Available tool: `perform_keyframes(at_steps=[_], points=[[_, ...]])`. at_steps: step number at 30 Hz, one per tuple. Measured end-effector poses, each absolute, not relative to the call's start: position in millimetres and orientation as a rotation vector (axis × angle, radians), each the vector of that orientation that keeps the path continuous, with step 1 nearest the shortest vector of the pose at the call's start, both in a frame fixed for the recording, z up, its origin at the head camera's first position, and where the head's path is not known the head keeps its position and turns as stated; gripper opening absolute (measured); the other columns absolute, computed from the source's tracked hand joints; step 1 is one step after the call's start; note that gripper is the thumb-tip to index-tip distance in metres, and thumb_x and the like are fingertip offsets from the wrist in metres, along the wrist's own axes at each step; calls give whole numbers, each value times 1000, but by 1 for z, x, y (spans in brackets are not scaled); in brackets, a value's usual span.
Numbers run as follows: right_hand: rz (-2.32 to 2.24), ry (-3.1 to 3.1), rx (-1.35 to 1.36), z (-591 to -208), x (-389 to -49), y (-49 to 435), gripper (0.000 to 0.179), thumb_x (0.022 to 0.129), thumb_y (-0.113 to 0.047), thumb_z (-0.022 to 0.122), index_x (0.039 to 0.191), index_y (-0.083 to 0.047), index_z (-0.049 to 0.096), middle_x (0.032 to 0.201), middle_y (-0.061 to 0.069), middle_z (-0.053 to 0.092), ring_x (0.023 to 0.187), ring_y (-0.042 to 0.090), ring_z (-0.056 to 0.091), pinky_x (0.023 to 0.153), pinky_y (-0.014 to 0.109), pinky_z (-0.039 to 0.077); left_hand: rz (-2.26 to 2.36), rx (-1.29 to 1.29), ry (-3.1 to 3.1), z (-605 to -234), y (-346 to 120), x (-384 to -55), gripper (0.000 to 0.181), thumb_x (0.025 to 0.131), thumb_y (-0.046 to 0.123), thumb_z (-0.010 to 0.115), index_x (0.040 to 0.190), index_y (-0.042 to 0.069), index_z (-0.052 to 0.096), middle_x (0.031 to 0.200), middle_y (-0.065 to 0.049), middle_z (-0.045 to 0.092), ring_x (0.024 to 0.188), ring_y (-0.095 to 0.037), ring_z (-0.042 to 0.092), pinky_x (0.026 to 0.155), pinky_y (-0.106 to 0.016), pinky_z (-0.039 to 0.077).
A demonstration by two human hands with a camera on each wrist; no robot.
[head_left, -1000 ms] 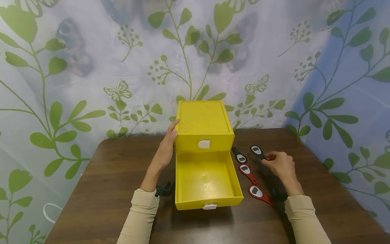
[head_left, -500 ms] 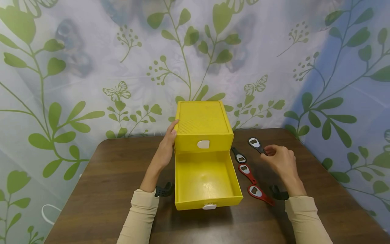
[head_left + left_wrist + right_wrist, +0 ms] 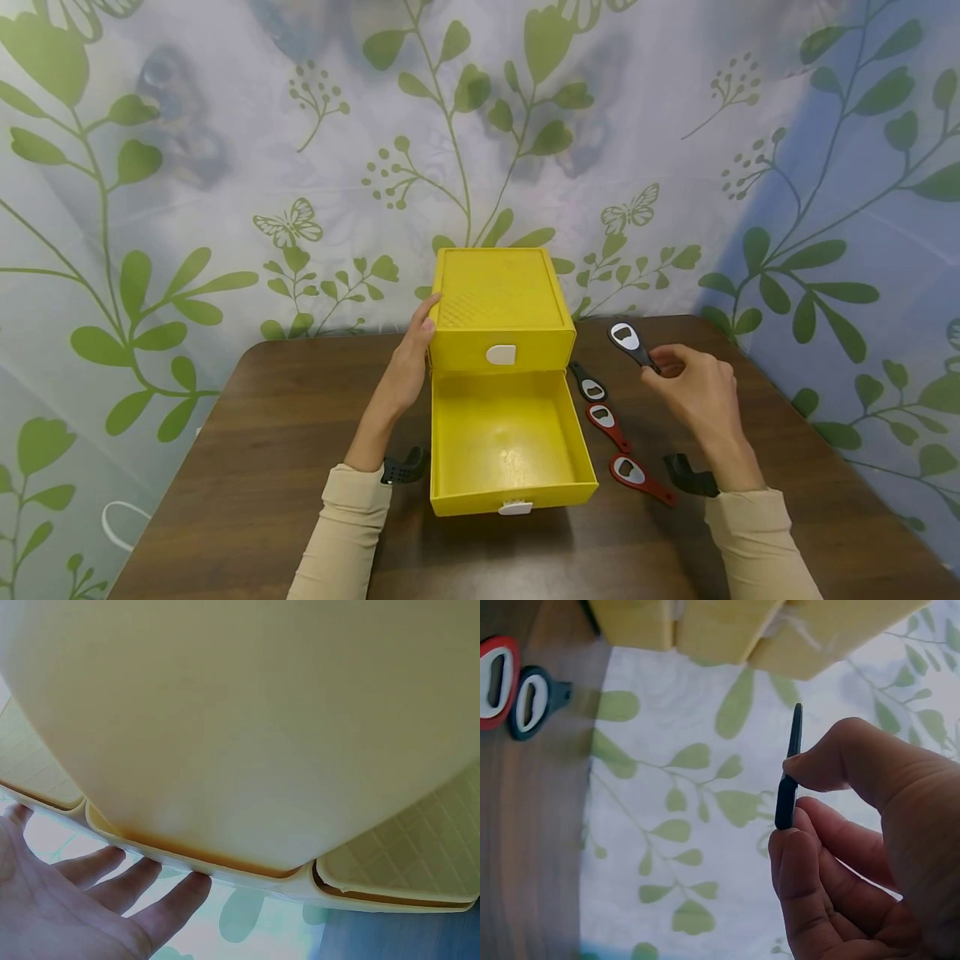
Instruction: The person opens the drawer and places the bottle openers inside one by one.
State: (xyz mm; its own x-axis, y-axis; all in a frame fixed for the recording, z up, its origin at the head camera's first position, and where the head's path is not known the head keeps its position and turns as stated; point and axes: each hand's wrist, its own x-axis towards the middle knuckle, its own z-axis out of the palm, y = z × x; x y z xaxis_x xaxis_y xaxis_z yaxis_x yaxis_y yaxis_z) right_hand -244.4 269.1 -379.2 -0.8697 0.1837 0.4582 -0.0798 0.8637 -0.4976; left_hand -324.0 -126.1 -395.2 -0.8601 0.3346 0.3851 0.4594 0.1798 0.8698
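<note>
Our right fingers [image 3: 801, 874] pinch the black opener [image 3: 632, 344], raised higher now, seemingly free to carry, our left fingers [image 3: 176, 906] straight against the drawer unit [image 3: 502, 287]

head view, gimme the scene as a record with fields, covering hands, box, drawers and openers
left hand: touches left side of box
right hand: pinches held opener by its handle, raised above table
held opener: black, pale head
box: yellow
upper drawer: shut
lower drawer: pulled out
on table, right of box: black opener, far red opener, near red opener
</note>
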Motion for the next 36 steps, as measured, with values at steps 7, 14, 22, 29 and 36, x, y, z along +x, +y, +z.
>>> perform_keyframes(at_steps=[7,14,22,29,36], points=[[685,-2444,-11,-368,-237,261,23,85,-16,77,105,-5,78,90,12,78,79,29,74,75,34,50,-1765,-779,-2338,-395,-125,-324,56,112,49,23,165,32,19,172,-2,13,157,-26,18,124,-61,16],[718,-2382,51,-357,-229,253,21,84,-16,81,103,-7,79,88,10,77,75,22,72,70,7,42,-1764,-770,-2346,-394,-125,-322,56,112,50,23,165,32,19,172,-2,13,157,-27,17,123,-62,16],[782,-2344,98,-347,-218,243,25,82,-17,84,105,-9,79,89,9,77,72,-7,62,71,1,42,-1777,-775,-2341,-395,-125,-323,56,112,50,23,165,32,18,172,-2,12,157,-27,17,124,-62,15],[762,-2330,130,-340,-208,231,23,82,-14,84,104,-13,80,89,3,77,76,-7,60,70,6,43,-1771,-775,-2343,-395,-125,-323,56,112,51,23,165,33,18,172,-1,12,158,-26,16,124,-62,15],[779,-2304,258,-340,-204,219,26,80,-9,85,105,-13,80,89,1,76,78,1,61,72,10,43,-1773,-787,-2333,-395,-125,-323,55,112,49,22,165,32,18,172,-2,12,158,-26,16,124,-62,15]])
